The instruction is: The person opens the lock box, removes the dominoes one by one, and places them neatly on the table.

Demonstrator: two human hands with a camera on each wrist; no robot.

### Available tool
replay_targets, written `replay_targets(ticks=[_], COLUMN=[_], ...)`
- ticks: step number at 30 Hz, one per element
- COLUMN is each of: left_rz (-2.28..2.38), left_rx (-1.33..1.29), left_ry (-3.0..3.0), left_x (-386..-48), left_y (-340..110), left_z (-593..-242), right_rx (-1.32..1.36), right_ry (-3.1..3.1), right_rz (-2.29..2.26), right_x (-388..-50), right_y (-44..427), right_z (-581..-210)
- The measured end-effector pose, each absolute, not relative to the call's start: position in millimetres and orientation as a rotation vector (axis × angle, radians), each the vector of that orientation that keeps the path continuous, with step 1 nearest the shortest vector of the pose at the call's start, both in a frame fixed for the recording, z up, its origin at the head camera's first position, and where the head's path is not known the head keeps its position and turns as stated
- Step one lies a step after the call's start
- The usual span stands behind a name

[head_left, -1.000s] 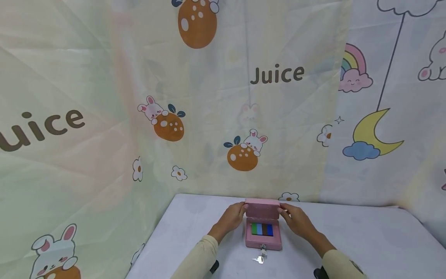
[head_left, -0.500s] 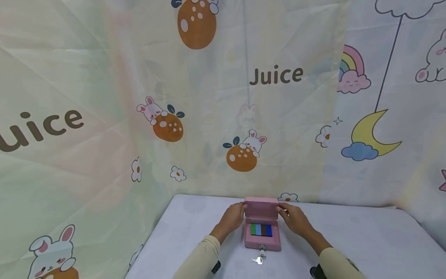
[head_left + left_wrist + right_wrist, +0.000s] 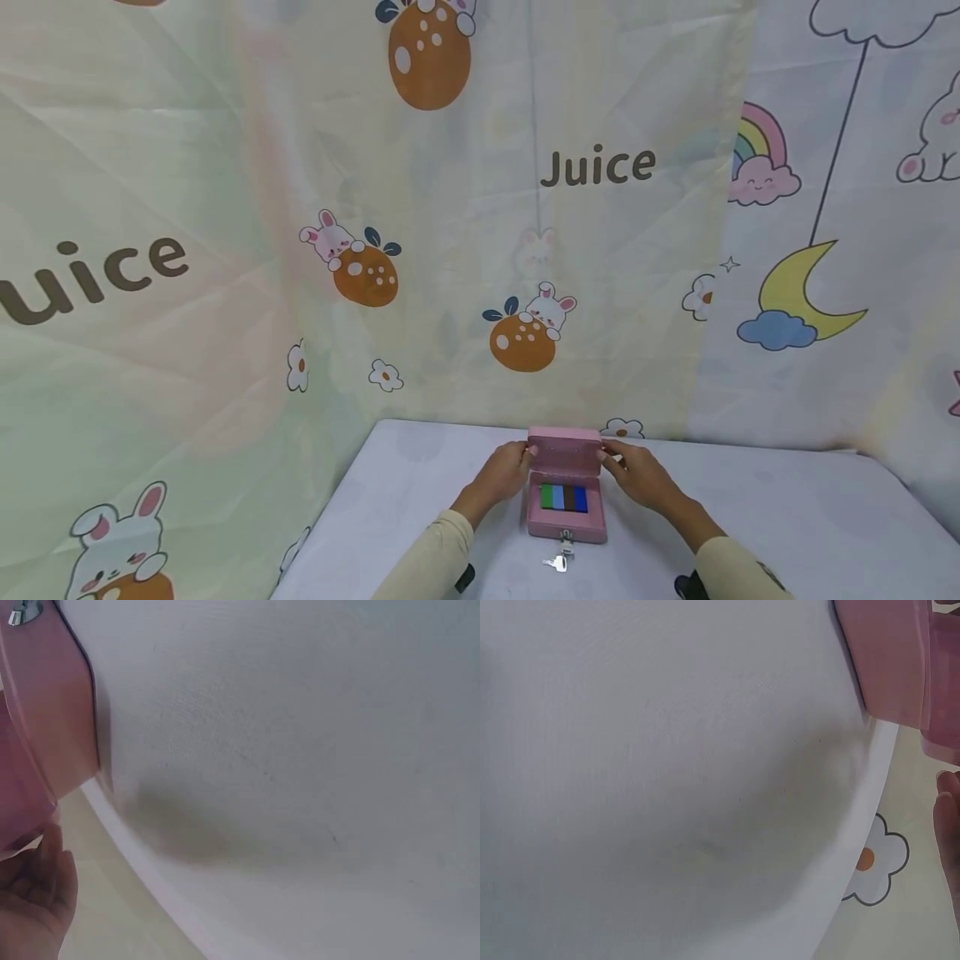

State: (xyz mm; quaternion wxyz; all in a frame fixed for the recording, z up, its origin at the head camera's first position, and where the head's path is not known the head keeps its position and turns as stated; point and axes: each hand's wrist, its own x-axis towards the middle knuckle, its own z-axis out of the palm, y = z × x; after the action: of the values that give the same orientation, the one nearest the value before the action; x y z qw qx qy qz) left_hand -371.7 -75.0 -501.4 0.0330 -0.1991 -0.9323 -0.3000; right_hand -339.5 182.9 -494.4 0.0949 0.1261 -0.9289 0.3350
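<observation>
Pink box (image 3: 538,527), head view: it is resting at lower centre of the frame on the white table (image 3: 757,508), its lid (image 3: 566,458) standing raised. The left hand (image 3: 501,472) is pinching the lid's left edge; the right hand (image 3: 641,477) is pinching its right edge. Coloured strips (image 3: 564,498) are showing inside, and a key (image 3: 557,564) is lying near the front lock (image 3: 566,539).

Left wrist view: the box is occupying the upper left; at lower left, bent fingers are meeting the lid's corner.

Right wrist view: the box is occupying the upper right; visible fingertips are standing just beside the lid, and the rest of the grip is falling outside the frame.

Judged from these views, the step in hand is guiding the lid, raising or lowering being untellable; the next move is probably calling for even, two-sided control.
</observation>
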Motion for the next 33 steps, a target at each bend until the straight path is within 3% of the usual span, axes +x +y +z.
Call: replay_targets(ticks=[22, 33], left_rz=[-0.865, -0.663], left_rx=[-0.609, -0.697], left_ry=[-3.038, -3.11], left_x=[-345.0, -333.4], left_y=[-97.3, -94.7], left_z=[-508.3, -507.6], right_rx=[0.353, 0.614], right_ry=[-2.759, -2.743], right_rz=[0.924, 1.124], right_x=[-319.6, -318.7], right_y=[187.7, 168.2], right_z=[-482.8, -483.6])
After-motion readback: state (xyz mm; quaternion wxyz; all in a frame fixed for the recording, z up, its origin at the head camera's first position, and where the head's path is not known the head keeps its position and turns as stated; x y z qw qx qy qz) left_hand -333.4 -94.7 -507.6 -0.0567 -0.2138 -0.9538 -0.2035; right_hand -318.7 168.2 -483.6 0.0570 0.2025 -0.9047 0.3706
